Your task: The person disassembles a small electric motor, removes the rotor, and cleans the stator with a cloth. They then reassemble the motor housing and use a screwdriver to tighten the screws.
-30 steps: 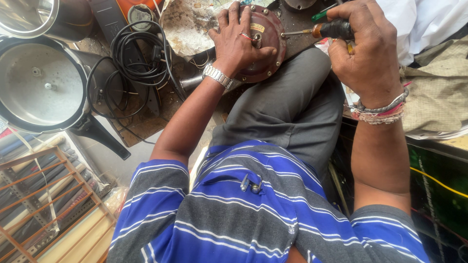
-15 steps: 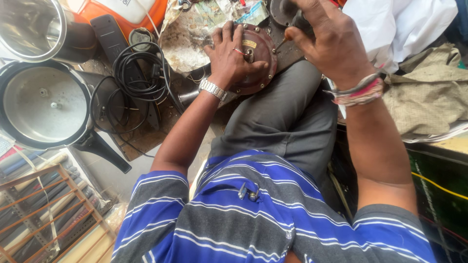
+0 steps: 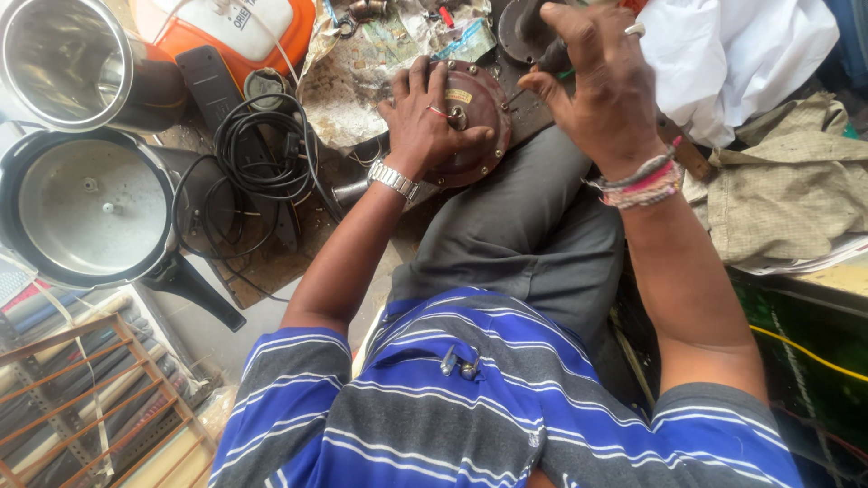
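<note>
Left hand (image 3: 427,117) lies spread over a round brown metal disc (image 3: 475,122) propped on the person's knee, fingers pressing it. Right hand (image 3: 601,86) is closed around a screwdriver (image 3: 542,68), its tip at the disc's edge, beside a black cable (image 3: 262,154)

1. The left hand (image 3: 432,117) lies spread over a round brown metal disc (image 3: 479,117) propped on the raised knee (image 3: 533,208);
2. the right hand (image 3: 601,86) grips a screwdriver (image 3: 542,68), tip at the disc;
3. a coiled black cable (image 3: 262,149) and a steel pressure cooker (image 3: 90,203) sit to the left.
</note>
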